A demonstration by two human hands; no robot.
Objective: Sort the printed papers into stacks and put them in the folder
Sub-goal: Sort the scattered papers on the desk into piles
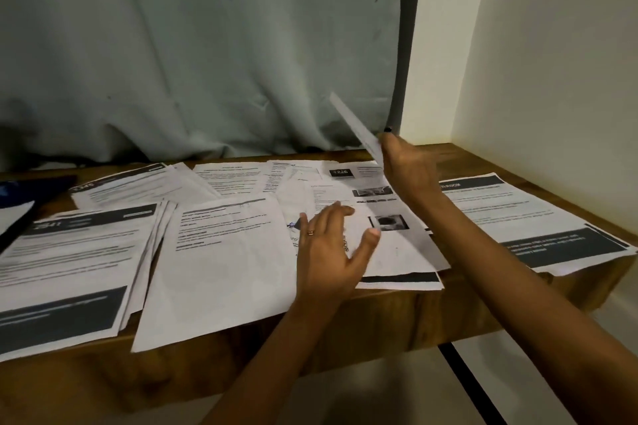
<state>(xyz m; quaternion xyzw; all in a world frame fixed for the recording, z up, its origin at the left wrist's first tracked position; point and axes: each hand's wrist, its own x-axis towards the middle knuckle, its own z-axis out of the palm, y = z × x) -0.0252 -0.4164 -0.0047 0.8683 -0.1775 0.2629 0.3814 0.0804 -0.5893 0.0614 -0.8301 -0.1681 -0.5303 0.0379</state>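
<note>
Two hands sorting printed papers on a wooden counter

The right hand (407, 169) grips a single sheet (357, 128) by its lower end and holds it up in the air, tilted and seen almost edge-on, above the back right of the counter (379, 321); the left hand (331, 248), with a ring (310, 232) on one finger, is spread flat with straight fingers over the loose papers (390, 252) in the middle, though whether it touches them I cannot tell; a left stack (69, 269) with dark bands lies fanned at the near left; a text page (221, 259) lies just beside it, overhanging the front edge; a right stack (524, 217), also dark-banded, lies at the far right, well apart from the left stack; back pages (228, 176) overlap along the rear; a pale curtain (172, 45) hangs behind
</note>
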